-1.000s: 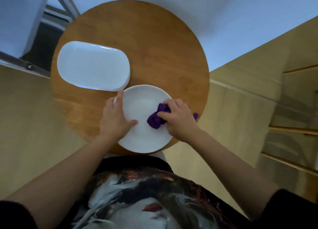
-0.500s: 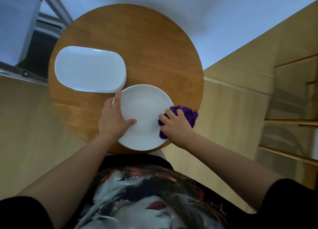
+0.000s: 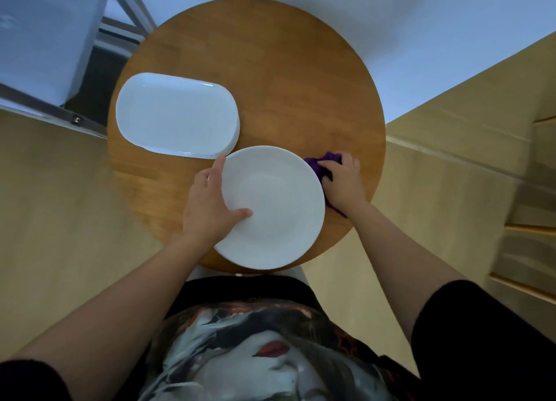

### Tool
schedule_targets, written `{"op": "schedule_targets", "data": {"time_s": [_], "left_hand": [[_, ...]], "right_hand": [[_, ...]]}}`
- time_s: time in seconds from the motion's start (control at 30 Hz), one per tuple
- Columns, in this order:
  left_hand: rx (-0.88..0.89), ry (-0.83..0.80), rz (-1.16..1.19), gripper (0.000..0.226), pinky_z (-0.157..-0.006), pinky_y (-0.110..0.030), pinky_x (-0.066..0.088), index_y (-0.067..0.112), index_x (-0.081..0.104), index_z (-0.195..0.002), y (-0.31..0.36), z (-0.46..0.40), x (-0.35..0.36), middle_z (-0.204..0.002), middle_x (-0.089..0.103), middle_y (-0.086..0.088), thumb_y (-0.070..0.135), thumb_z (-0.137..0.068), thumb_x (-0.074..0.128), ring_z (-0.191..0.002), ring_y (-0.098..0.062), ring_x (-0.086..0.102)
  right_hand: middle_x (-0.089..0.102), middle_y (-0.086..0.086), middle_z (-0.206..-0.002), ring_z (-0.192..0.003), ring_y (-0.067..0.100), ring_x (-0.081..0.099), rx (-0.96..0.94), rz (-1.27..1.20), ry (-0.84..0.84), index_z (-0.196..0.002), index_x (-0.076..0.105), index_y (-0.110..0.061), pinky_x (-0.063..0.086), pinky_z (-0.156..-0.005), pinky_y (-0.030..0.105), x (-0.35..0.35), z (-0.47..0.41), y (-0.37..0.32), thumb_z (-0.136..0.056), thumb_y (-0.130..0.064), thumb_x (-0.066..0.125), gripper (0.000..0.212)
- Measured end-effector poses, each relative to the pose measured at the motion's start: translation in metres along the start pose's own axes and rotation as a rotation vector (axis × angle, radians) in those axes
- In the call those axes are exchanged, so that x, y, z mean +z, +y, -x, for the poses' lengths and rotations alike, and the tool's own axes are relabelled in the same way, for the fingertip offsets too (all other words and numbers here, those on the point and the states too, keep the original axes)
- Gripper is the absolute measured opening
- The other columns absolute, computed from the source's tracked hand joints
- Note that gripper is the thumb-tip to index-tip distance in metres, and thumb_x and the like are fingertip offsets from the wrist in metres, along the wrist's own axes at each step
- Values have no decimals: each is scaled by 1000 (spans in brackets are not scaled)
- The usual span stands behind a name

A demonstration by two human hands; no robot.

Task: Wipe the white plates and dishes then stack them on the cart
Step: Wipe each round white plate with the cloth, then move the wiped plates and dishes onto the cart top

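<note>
A round white plate (image 3: 276, 202) lies at the near edge of a round wooden table (image 3: 288, 78), overhanging it slightly. My left hand (image 3: 207, 205) holds the plate's left rim, thumb on top of the plate and index finger along the rim. My right hand (image 3: 343, 181) is just off the plate's right rim, on the table, gripping a crumpled purple cloth (image 3: 323, 164). A stack of white oblong dishes (image 3: 176, 114) sits on the table's left side, touching the round plate's far-left rim.
A metal-framed cart (image 3: 75, 119) with a white shelf surface (image 3: 45, 30) stands at the far left beside the table. Wooden steps or shelving (image 3: 523, 235) are on the right. A pale wall runs behind the table, and a light wooden floor lies around it.
My right hand has carried the purple cloth from the middle of the round plate rightwards, off its rim and onto the table. My left hand keeps hold of the plate's left rim.
</note>
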State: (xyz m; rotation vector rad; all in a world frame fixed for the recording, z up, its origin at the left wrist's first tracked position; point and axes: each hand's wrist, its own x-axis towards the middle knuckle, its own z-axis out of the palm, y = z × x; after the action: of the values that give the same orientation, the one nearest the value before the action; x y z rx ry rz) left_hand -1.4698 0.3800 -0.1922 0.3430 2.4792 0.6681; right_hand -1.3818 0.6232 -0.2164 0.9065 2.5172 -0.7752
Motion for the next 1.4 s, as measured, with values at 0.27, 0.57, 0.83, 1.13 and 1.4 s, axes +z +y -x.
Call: {"op": "schedule_targets", "data": {"time_s": [0.27, 0.57, 0.83, 1.13, 1.4], "left_hand": [[-34, 39, 255, 72, -94, -28, 36, 28, 34, -142, -2, 3, -7, -135, 46, 5, 37, -81, 70, -122, -13, 41], [-455, -251, 982, 31, -81, -38, 51, 32, 63, -108, -10, -7, -13, -110, 68, 2, 53, -88, 52, -102, -18, 63], [-396, -377, 1079, 43, -60, -27, 55, 32, 63, -110, -21, -6, -17, -97, 72, 5, 56, -77, 52, -89, -16, 69], [-345, -434, 1391, 62, -62, -33, 56, 26, 65, -107, -21, -2, -5, -95, 72, 0, 57, -55, 79, -84, -18, 70], [-396, -399, 1458, 33, -62, -33, 56, 24, 67, -103, -28, -4, 4, -91, 72, -2, 40, -76, 56, -81, -19, 70]], "right_hand": [[40, -4, -144, -136, 16, 30, 213, -715, 321, -128, 56, -23, 25, -109, 28, 0, 12, -25, -92, -44, 39, 45], [58, 3, -127, -115, 21, 56, 422, -1044, 17, -129, 54, -20, 47, -94, 42, 29, 53, -47, -95, -41, 44, 40], [64, 5, -121, -110, 23, 61, 438, -1302, -166, -121, 59, -19, 48, -92, 41, 31, 49, -33, -97, -46, 39, 42], [64, 9, -122, -106, 27, 62, 434, -1499, -356, -123, 60, -19, 51, -87, 42, 37, 42, -24, -64, -66, 65, 76], [63, 7, -123, -109, 26, 61, 386, -1559, -379, -123, 61, -21, 52, -86, 40, 39, 41, -23, -88, -56, 45, 51]]}}
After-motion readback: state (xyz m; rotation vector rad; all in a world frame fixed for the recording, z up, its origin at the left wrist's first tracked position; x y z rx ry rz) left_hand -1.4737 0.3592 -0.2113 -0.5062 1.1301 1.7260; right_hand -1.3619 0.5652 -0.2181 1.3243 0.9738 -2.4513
